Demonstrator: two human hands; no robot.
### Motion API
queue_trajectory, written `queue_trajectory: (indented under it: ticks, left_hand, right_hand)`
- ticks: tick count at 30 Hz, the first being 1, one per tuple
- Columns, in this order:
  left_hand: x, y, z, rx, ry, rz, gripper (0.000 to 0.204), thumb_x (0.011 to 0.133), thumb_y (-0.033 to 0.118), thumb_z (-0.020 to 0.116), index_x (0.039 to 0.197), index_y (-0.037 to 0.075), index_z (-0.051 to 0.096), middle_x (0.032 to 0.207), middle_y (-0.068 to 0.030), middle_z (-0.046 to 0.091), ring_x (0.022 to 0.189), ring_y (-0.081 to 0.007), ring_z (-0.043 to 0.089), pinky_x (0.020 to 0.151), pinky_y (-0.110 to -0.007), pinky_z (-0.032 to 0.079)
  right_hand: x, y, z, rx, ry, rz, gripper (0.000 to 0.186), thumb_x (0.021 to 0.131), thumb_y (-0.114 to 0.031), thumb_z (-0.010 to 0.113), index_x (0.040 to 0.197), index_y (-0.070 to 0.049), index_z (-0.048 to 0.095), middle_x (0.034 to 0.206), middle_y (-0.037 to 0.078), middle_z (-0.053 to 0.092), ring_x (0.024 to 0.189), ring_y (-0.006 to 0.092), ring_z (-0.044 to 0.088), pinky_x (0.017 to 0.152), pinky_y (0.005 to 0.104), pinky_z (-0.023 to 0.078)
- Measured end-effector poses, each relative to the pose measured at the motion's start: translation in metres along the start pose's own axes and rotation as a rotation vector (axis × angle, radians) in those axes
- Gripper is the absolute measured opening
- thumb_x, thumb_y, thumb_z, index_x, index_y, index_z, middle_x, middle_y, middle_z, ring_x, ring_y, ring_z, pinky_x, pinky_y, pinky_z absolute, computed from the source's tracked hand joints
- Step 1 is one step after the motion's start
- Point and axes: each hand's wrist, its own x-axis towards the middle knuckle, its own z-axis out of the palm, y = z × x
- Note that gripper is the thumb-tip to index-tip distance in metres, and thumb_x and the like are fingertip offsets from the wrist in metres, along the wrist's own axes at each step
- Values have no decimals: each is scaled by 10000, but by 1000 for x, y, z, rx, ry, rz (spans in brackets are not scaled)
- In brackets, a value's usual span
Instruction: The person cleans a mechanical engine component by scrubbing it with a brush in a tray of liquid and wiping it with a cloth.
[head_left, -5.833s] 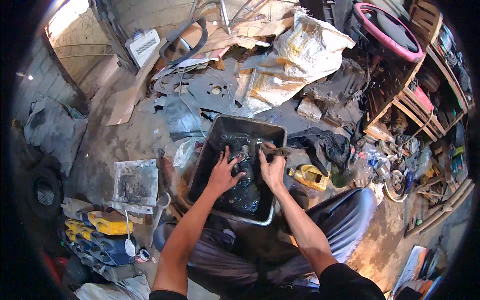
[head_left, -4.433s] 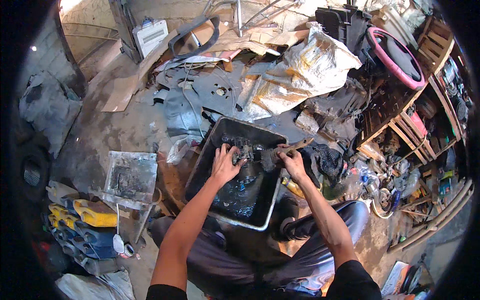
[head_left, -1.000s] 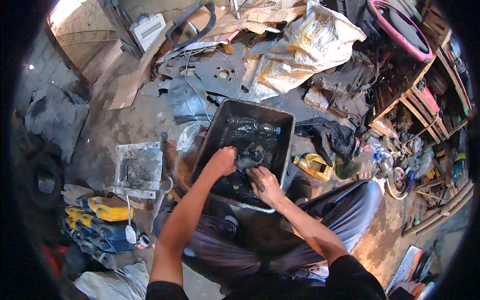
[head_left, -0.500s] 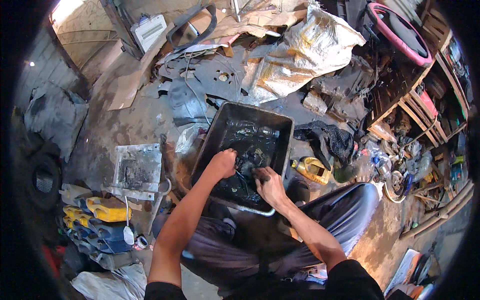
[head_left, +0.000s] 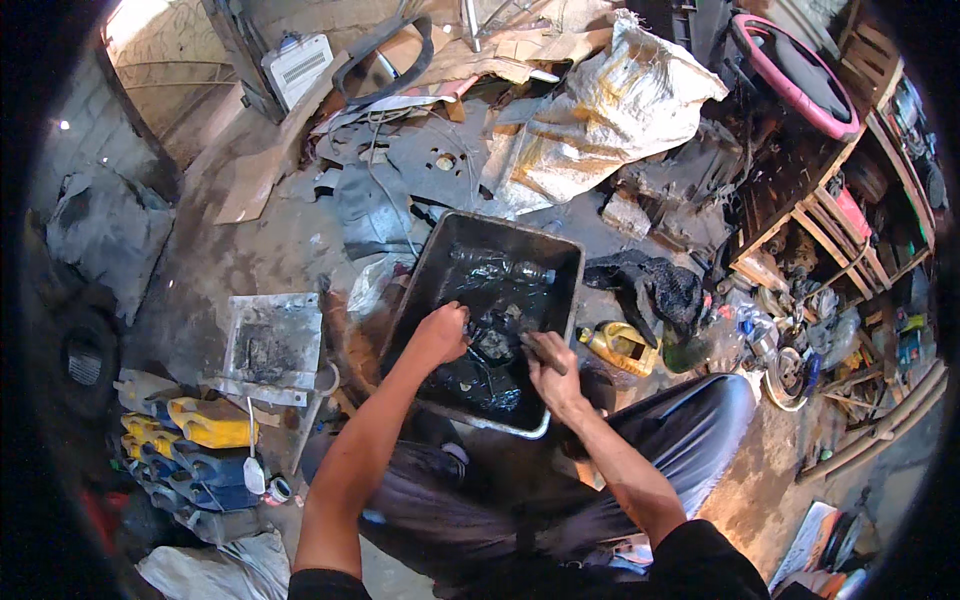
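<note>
Head view: you are working with both hands inside the black tub (head_left: 500, 231), which is sitting on the floor just ahead of your knees. Your left hand (head_left: 438, 335) is curling closed at the tub's left side, its fingertips turning toward the dark part (head_left: 492, 345); they are hiding from view, so I cannot tell whether they are gripping it. Your right hand (head_left: 558, 384) is closing around a wooden handle (head_left: 548, 352), holding it near the tub's right wall. The part is lying between your hands, around the middle of the tub, and dark liquid (head_left: 485, 396) is glistening below it. A clear bottle (head_left: 530, 272) is lying toward the tub's far wall. Outside, a yellow jug (head_left: 626, 347) is resting to the right, black mesh (head_left: 668, 292) is lying crumpled beyond it, and a grimy metal tray (head_left: 305, 318) is lying to the left.
</note>
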Motion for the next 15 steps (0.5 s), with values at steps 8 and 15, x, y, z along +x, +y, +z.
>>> queue_trajectory:
  ticks: [8, 15]
  left_hand:
    - [7, -30, -10, -260, -82, -116, 340, 673, 123, 767, 947, -22, 628, 1025, -236, 621, 946, -395, 614, 832, -425, 504]
    - [11, 0, 24, -20, 27, -55, 381, 695, 128, 704, 1028, -15, 582, 1070, -242, 569, 1054, -398, 549, 914, -444, 465]
  right_hand:
    - [28, -2, 16, 43, 62, -150, 193, 796, 24, 620, 987, 31, 644, 889, 198, 632, 801, 352, 645, 703, 373, 519]
    - [88, 16, 15, -79, 67, 200, 264, 771, -148, 728, 885, 77, 651, 825, 237, 681, 770, 373, 681, 669, 436, 541]
